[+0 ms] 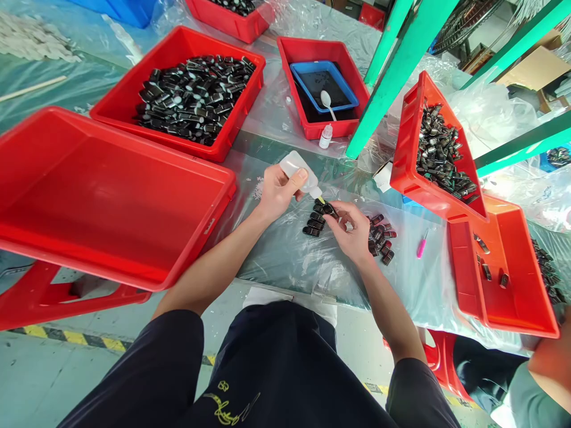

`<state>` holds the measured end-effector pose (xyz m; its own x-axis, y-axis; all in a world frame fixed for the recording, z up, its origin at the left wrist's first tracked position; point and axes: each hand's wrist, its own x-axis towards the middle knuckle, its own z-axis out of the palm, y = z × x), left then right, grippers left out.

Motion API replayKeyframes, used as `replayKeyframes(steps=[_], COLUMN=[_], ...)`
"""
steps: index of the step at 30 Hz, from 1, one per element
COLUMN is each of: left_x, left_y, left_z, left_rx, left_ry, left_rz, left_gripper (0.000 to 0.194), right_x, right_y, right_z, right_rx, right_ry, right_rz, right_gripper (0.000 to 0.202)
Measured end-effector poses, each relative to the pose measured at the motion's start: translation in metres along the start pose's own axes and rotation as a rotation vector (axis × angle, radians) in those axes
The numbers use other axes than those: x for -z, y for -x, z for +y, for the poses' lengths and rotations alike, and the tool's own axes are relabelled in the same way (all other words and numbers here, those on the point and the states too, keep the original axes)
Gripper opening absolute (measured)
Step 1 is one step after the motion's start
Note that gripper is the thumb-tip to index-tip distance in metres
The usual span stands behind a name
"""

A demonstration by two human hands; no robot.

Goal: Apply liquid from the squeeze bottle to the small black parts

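Observation:
A translucent white squeeze bottle is gripped in my left hand, tilted down to the right. Its yellowish nozzle tip meets, or comes very close to, a small black glossy part pinched in the fingers of my right hand. Just below that part, several like black pieces lie in a short row on the plastic-covered table. A loose heap of similar black pieces, some with reddish ends, sits right of my right wrist. What exactly the small part is I cannot make out.
An unfilled red tray juts over the left edge. Red bins of black parts stand behind and right. A blue tray with a white spoon, a small bottle, a pink tool and green posts surround the workspace. Someone sits at right.

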<state>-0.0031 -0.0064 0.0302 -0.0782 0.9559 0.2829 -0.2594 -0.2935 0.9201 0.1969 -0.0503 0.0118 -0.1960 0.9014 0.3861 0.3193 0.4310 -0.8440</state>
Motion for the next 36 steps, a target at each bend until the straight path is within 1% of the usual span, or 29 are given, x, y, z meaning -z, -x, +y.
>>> replayKeyframes(steps=[5, 10, 12, 17, 20, 24, 28, 33, 36], left_x=[0.0, -0.002, -0.002, 0.002, 0.004, 0.001, -0.003, -0.001, 0.0], left_y=[0.001, 0.002, 0.001, -0.004, -0.005, -0.004, -0.002, 0.0, 0.0], left_z=[0.0, 0.002, 0.001, -0.003, -0.003, -0.002, -0.002, -0.005, -0.009], left_rx=[0.015, 0.085, 0.109, 0.153, 0.192, 0.215, 0.26, 0.291, 0.281], left_ry=[-0.009, 0.03, 0.043, 0.075, 0.123, 0.151, 0.186, 0.21, 0.168], left_rz=[0.002, -0.001, 0.016, 0.099, 0.106, 0.093, 0.048, 0.011, -0.017], left_gripper=[0.061, 0.058, 0.058, 0.056, 0.054, 0.052, 0.053, 0.05, 0.051], right_x=[-0.001, 0.0, 0.001, 0.005, 0.008, 0.01, 0.012, 0.016, 0.018], right_y=[0.0, -0.001, -0.002, -0.006, -0.009, -0.011, -0.013, -0.016, -0.017], right_z=[-0.001, 0.0, 0.002, 0.009, 0.013, 0.017, 0.018, 0.017, 0.016], right_rx=[-0.023, -0.049, -0.076, -0.118, -0.113, -0.111, -0.131, -0.111, -0.121], right_ry=[0.001, -0.012, -0.02, -0.058, -0.066, -0.117, -0.173, -0.127, -0.145], right_rz=[-0.007, -0.014, -0.016, 0.003, 0.009, 0.041, 0.05, 0.056, 0.068], right_gripper=[0.026, 0.025, 0.027, 0.033, 0.032, 0.029, 0.025, 0.021, 0.025])
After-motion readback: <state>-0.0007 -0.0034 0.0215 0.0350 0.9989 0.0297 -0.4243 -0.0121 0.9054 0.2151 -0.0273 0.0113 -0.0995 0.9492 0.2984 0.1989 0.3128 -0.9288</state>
